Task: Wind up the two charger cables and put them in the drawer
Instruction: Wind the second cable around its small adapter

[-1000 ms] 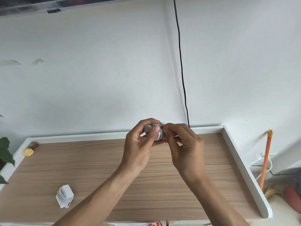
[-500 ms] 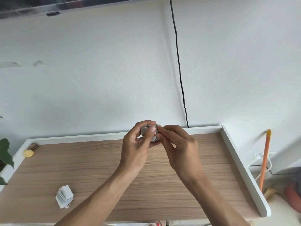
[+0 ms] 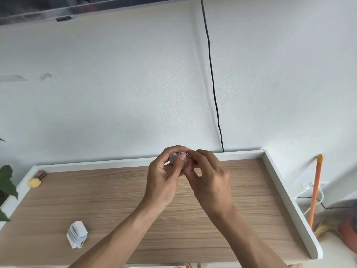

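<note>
Two hands meet above the wooden desk (image 3: 241,219): left hand (image 3: 164,182) pinches a small wound charger cable (image 3: 176,158), right hand (image 3: 209,178) closes fingertips on its right edge. Another wound white charger (image 3: 77,236) lies far left, nearer the left hand. No drawer is visible.

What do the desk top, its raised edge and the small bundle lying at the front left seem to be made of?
Desk top: wood or wood-look laminate, matte, judging by the straight, even grain lines.
Raised edge: smooth white board, painted or laminated; no grain shows.
Bundle: white, probably a plastic charger with its cable wound round it, going by the stacked loops; too small to be sure.
</note>
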A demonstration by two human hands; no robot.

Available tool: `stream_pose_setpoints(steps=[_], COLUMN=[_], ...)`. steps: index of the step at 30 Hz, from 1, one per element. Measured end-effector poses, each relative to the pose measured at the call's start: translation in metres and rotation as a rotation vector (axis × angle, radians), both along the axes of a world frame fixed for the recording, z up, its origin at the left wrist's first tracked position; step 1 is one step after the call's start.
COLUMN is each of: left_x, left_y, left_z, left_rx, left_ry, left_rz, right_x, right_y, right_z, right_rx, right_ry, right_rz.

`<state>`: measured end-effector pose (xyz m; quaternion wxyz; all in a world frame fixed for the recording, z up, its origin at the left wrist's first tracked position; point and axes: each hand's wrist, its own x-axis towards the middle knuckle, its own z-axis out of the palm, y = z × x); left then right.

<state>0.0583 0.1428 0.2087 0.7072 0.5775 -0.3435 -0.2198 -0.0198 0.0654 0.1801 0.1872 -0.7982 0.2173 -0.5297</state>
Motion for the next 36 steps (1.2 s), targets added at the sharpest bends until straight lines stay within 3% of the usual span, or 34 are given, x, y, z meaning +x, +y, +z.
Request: stream_pose_setpoints(steps=[16, 27, 36], left_x=[0.001, 0.011, 0.011], left_y=[-0.006, -0.010, -0.008], left_z=[-0.017, -0.020, -0.014], left_rx=[0.062, 0.064, 0.074], left_ry=[0.001, 0.004, -0.043], left_rz=[0.069, 0.094, 0.124], right_x=[0.011, 0.019, 0.019], right_y=[0.001, 0.013, 0.018], right_z=[-0.021, -0.012, -0.008], right_rx=[-0.103, 0.288, 0.282], right_ry=[-0.013, -0.106, -0.148], right_rz=[-0.055, -0.031, 0.023])
